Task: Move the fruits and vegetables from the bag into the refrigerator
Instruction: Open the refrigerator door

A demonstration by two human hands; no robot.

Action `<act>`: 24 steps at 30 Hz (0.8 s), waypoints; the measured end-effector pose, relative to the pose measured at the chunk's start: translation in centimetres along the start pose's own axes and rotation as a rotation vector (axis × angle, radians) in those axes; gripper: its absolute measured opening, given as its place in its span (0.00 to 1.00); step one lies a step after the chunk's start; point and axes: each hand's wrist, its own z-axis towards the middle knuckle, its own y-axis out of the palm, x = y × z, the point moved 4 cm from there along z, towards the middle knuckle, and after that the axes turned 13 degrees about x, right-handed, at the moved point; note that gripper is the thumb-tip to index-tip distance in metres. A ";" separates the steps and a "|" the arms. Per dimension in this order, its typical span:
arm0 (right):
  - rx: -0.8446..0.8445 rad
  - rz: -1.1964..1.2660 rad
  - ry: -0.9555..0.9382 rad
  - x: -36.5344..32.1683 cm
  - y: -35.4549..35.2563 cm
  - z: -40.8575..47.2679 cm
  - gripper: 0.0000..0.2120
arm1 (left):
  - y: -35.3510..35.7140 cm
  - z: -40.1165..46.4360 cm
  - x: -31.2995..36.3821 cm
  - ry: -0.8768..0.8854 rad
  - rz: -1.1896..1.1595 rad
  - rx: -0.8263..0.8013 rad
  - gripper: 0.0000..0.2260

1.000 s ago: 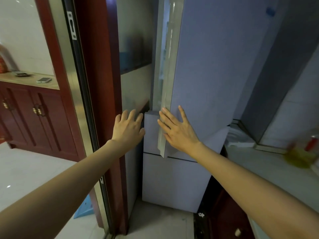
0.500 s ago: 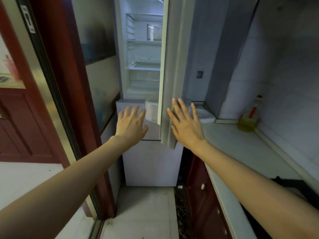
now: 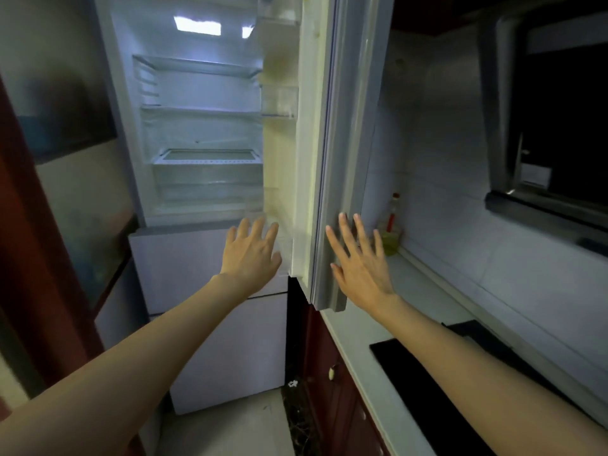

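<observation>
The white refrigerator (image 3: 184,264) stands ahead with its upper door (image 3: 332,153) swung open to the right. Inside, lit bare shelves (image 3: 200,113) and a clear drawer (image 3: 210,179) show. My left hand (image 3: 251,255) is stretched out with spread fingers in front of the lower drawer front, just left of the door's edge. My right hand (image 3: 360,264) is flat with fingers spread on the outer side of the open door near its bottom corner. Neither hand holds anything. No bag, fruit or vegetables are in view.
A white counter (image 3: 362,350) runs along the right with a black cooktop (image 3: 437,373), and a bottle of yellow liquid (image 3: 391,228) in the corner. A range hood (image 3: 552,120) hangs at upper right. A dark red door frame (image 3: 29,245) is on the left.
The refrigerator door has swung from almost shut to wide open, pushed right by my right hand. My view has turned right and up, so the interior shelves show.
</observation>
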 end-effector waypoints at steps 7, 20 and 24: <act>-0.073 -0.070 0.129 4.3 0.9 -0.1 0.38 | 2.1 5.3 2.8 0.102 -0.063 0.053 0.25; -0.154 -0.196 0.362 10.3 2.4 2.8 0.38 | 5.5 11.3 6.1 0.234 -0.137 0.071 0.27; -0.205 -0.219 0.399 12.0 3.2 3.2 0.37 | 6.2 12.6 6.8 0.256 -0.150 0.071 0.28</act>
